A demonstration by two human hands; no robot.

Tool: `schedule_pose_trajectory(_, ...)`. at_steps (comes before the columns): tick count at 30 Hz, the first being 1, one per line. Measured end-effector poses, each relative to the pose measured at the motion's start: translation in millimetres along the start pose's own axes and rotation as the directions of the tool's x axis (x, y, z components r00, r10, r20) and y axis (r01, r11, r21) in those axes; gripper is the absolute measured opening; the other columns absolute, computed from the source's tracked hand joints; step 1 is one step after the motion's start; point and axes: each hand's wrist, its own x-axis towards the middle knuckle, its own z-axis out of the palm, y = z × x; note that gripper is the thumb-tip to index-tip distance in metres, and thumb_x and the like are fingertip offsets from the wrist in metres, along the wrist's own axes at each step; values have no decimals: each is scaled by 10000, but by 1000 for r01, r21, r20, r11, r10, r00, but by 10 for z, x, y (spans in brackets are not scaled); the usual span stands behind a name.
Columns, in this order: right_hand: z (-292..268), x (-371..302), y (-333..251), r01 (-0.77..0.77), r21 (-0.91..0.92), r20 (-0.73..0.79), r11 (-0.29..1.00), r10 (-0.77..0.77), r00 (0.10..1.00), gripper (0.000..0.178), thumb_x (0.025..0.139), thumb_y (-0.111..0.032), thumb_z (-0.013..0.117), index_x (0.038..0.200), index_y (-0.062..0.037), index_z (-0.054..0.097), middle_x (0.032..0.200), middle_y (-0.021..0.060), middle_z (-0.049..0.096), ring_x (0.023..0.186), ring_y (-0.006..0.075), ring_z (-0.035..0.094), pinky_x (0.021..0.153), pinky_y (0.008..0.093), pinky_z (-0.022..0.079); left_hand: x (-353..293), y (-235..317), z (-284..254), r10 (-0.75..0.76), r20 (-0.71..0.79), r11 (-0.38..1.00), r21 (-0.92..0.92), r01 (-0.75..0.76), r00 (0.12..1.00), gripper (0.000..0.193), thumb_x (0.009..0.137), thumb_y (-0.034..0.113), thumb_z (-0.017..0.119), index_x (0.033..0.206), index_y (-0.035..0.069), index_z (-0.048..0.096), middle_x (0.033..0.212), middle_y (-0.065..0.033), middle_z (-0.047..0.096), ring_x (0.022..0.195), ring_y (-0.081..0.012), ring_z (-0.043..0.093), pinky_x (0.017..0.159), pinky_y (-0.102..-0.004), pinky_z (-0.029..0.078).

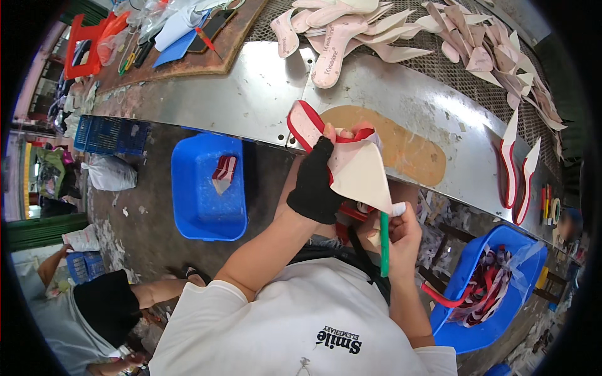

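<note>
A long, curved metal workbench (251,94) runs across the upper half of the view, with a mesh surface behind it strewn with pale pink shoe insoles (401,28). Below it on the floor sit two blue plastic tubs: one (207,188) to the person's left holding a couple of red-edged pieces, the other (483,288) to the right filled with red and white trimmings. At the centre, the person's left hand (316,182), in a black fingerless glove, is closed around a cream insole with red edging (351,163), thumb on top. The insole's long axis runs from upper left, over the bench edge, down to a pointed tip at lower right. That tip lies just above the right hand (401,235), which is wrapped around a green-handled tool (384,244) held upright; its working end is hidden behind the insole, probably touching its underside. The left hand is nearer the insole's middle.
</note>
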Motion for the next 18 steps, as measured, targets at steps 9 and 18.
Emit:
schedule_pose_trajectory(9,-621,765,-654,350,-921,144,170,-687,712,200,837,-112,649,983,15,597,749,6,539,689,79,522,587,252,423,23,-58,172,167,65,765,621,-171,984,180,898,201,597,953,34,562,957,-96,629,896,-188,624,765,-327,526)
schedule_pose_trajectory(18,-283,627,-682,113,-108,81,988,-105,991,310,949,-216,517,810,32,640,641,8,567,568,36,494,506,202,381,-11,-74,284,243,232,620,709,-335,942,297,772,-3,708,1023,41,555,933,-37,613,867,-121,608,752,-261,506)
